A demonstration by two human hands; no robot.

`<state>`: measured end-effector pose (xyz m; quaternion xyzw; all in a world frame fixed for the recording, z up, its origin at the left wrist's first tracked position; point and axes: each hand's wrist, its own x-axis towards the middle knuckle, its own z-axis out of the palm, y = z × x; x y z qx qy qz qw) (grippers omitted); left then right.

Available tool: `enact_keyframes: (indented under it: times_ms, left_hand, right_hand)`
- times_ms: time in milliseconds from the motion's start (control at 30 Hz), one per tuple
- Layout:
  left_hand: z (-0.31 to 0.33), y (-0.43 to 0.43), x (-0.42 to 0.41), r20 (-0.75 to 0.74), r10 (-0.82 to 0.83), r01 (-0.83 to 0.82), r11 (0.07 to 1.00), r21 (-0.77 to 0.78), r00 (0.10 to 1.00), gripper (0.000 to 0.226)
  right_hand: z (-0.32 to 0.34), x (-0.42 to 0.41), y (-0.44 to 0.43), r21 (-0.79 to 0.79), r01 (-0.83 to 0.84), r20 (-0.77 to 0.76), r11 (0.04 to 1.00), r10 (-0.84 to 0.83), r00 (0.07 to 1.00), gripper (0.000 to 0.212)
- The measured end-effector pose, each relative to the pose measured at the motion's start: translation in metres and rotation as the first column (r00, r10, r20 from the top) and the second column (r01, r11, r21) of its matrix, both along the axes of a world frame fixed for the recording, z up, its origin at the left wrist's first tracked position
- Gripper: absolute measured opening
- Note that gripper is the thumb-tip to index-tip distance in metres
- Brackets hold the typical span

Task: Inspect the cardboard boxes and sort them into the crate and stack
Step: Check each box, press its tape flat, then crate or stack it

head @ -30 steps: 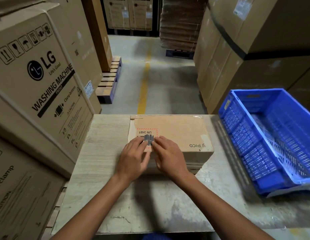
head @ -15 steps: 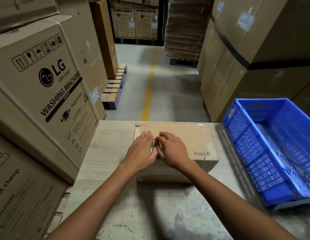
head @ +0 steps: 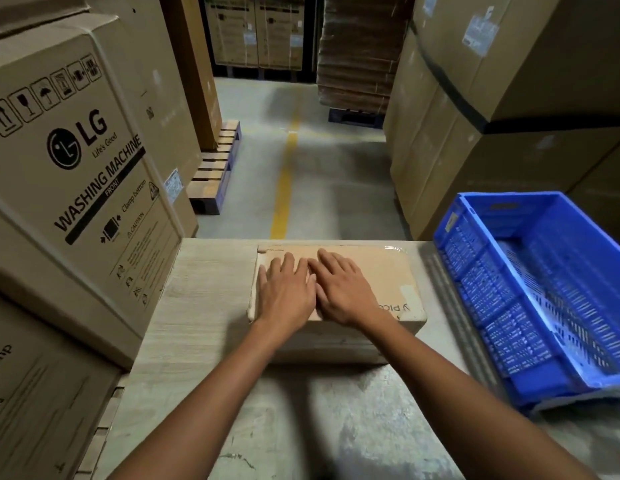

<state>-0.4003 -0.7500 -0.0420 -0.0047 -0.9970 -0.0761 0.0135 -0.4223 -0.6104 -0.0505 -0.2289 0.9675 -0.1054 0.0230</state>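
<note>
Change: both hands have slid toward the far edge of the box top; fingers curled half a second ago now lie flat.
Left hand [head: 287, 292]: palm down on the flat brown cardboard box [head: 381, 271], fingers straight and close together, gripping nothing.
Right hand [head: 343, 292]: flat on the same box top, touching the left hand, fingers straight.
Box: rests on the pale worn table [head: 204, 306].
Blue perforated plastic crate [head: 488, 289]: right of the box.
Large washing-machine carton [head: 76, 174]: left of the box.
Yellow floor line [head: 282, 188]: beyond the box.
</note>
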Motion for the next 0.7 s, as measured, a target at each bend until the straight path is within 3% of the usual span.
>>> enact_keyframes:
  times_ms: [167, 267, 433, 600, 700]
  left_hand:
    - [0.006, 0.007, -0.004, -0.007, -0.060, 0.060, 0.997, 0.057, 0.998, 0.046]
    - [0.002, 0.016, -0.001, 0.001, -0.182, 0.179, 0.969, 0.171, 0.983, 0.046]
    - [-0.004, 0.020, -0.005, 0.050, -0.178, 0.169, 0.974, 0.151, 0.983, 0.050]
    - [0.017, 0.035, -0.010, 0.127, -0.136, 0.123, 0.986, 0.109, 0.982, 0.046]
    - [0.019, 0.041, -0.003, 0.089, -0.166, 0.157, 0.982, 0.105, 0.982, 0.038]
  right_hand:
    - [0.003, 0.003, 0.008, -0.114, 0.097, -0.011, 0.989, -0.099, 0.995, 0.054]
    - [0.002, 0.018, 0.012, -0.011, 0.314, -0.053, 0.949, -0.315, 0.948, 0.074]
    - [0.001, 0.017, 0.014, 0.036, 0.298, 0.028, 0.954, -0.299, 0.954, 0.081]
    - [0.008, 0.003, 0.026, 0.110, 0.213, 0.086, 0.971, -0.223, 0.971, 0.058]
    - [0.015, 0.010, 0.027, 0.033, 0.220, -0.037, 0.975, -0.219, 0.975, 0.033]
